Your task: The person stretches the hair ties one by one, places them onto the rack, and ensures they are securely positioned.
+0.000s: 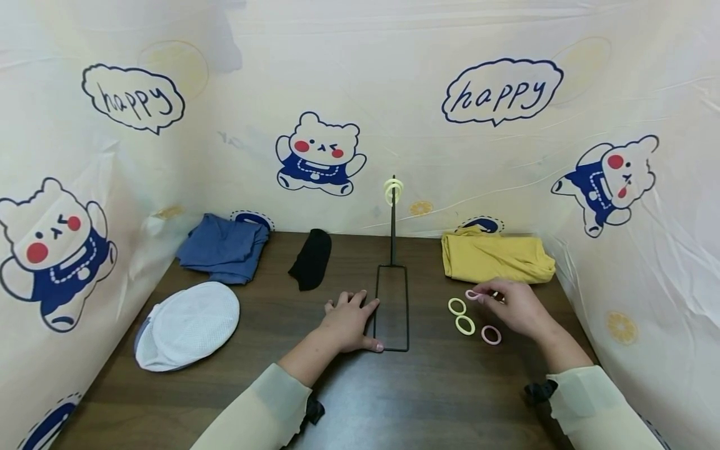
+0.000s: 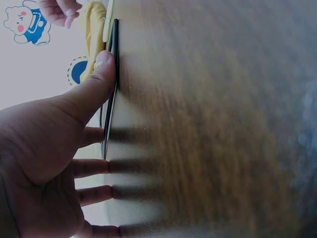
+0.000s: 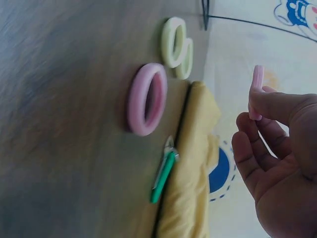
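My left hand (image 1: 350, 322) lies with fingers spread on the table, its thumb pressing the front bar of a black wire stand's base (image 1: 407, 306). From this base a thin post (image 1: 393, 234) rises, with pale yellow hair ties (image 1: 387, 189) hung near its top. My right hand (image 1: 514, 306) pinches a pink hair tie (image 3: 257, 77) between thumb and finger, raised above the table. Below it lie another pink hair tie (image 3: 137, 101) and two pale yellow ones, the nearer (image 1: 457, 326) and the farther (image 1: 449, 306).
A folded yellow cloth (image 1: 495, 256) lies at the back right, with a green-handled tool (image 3: 164, 173) beside it. Toward the left are a black sock (image 1: 312, 259), a folded blue cloth (image 1: 225, 247) and a white mesh item (image 1: 194, 325). Printed fabric walls (image 1: 394, 81) enclose the table.
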Motion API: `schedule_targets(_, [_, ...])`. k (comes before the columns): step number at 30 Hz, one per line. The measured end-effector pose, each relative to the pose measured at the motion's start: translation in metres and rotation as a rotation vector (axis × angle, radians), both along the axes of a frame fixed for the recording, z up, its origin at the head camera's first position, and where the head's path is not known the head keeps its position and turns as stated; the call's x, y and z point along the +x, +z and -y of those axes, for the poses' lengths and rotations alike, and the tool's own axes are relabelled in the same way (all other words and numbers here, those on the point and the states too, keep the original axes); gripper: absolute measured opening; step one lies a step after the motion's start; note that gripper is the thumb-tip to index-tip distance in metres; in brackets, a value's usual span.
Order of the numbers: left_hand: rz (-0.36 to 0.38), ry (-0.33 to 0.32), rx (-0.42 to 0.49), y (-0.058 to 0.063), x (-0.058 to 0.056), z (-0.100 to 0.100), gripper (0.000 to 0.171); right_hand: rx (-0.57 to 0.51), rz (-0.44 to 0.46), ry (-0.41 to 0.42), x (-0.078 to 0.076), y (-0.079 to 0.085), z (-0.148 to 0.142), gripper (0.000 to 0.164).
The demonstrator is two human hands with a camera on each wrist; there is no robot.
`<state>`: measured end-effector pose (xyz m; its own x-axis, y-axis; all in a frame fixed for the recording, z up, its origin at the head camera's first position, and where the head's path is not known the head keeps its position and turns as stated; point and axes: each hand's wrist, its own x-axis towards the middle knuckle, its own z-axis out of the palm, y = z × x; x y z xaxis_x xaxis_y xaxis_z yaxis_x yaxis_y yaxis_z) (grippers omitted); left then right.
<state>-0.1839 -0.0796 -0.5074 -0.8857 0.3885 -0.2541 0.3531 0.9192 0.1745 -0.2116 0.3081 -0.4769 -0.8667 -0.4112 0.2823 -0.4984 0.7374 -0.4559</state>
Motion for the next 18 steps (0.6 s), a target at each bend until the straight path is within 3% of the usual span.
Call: schedule_targets(18, [-0.012,-0.003,0.007,0.000,0.001,0.001,0.105,-0.079,-0.189,0.049,0.012,0.037,0.028,0.024])
